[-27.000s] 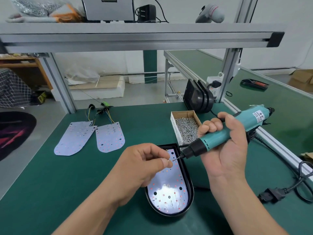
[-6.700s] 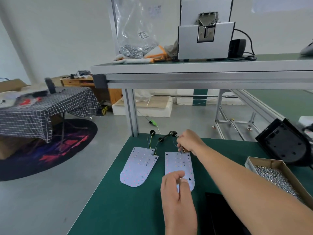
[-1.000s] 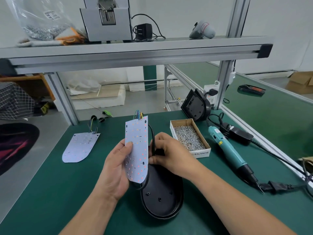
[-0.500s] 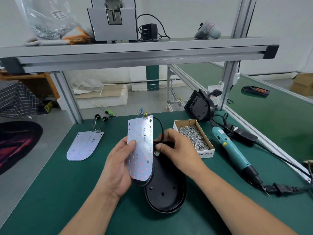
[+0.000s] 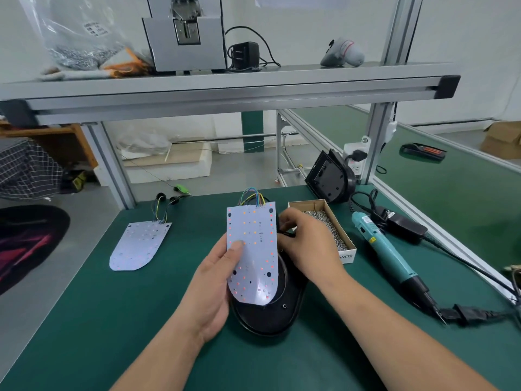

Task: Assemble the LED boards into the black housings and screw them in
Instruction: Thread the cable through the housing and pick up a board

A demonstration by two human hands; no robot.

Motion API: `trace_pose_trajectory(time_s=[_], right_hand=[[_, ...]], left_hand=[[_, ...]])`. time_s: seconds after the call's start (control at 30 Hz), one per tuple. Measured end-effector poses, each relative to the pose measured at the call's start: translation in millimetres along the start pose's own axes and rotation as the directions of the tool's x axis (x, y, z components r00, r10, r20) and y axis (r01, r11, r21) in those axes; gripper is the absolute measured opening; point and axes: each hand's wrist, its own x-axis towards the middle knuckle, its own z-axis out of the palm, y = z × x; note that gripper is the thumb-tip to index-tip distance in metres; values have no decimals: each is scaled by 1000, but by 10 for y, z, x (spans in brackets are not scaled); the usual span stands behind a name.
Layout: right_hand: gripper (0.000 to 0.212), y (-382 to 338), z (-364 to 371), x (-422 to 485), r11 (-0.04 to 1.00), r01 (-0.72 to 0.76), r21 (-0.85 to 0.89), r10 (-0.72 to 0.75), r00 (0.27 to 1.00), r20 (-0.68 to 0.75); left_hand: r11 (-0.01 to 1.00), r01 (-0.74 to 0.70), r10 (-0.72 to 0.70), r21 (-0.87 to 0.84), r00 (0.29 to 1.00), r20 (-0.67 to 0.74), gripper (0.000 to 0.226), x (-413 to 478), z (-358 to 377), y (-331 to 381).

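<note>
One dark green table (image 5: pixel 84 320) carries a black oval plastic housing (image 5: pixel 267 318). Tilted over the housing is a white round-ended LED board (image 5: pixel 253 249); a second white board (image 5: pixel 138 246) lies flat well left of it. Right of the housing lie a teal electric screwdriver (image 5: pixel 386 255) and a cardboard screw box (image 5: pixel 346 253). The left hand (image 5: pixel 214 283) pinches the tilted board, thumb on its face; the right hand (image 5: pixel 307 246) curls its fingers round a black cable (image 5: pixel 286 235) at the housing's far end.
</note>
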Motion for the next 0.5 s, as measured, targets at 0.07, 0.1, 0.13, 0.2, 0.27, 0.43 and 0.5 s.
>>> trace_pose_trajectory(time_s=[0.07, 0.1, 0.13, 0.2, 0.27, 0.43, 0.5], right_hand=[[21, 5, 12, 5, 995, -40, 92, 37, 999, 36], [20, 0, 15, 16, 988, -50, 145, 42, 997, 63], [16, -6, 7, 29, 979, -59, 196, 41, 995, 93], [14, -22, -48, 48, 938, -91, 335, 44, 989, 144], [34, -34, -140, 69, 801, -241, 548, 144, 966, 214], [30, 69, -131, 16, 611, -323, 722, 101, 937, 334], [33, 63, -82, -23, 666, -292, 686, 22, 927, 374]], left_hand=[[998, -12, 14, 59, 999, -36, 37, -7, 23, -51], [996, -20, 25, 86, 998, -56, 36, -5, 30, -74], [994, -27, 35, 105, 997, -75, 34, -1, 32, -95], [995, -26, 38, 101, 993, -116, 31, 5, 20, -123], [998, -14, 23, 57, 987, -157, 30, 20, -19, -104], [960, 144, -187, -242, 968, -166, 50, 51, -70, 14], [932, 198, -247, -303, 960, -133, 56, 41, -50, 21]])
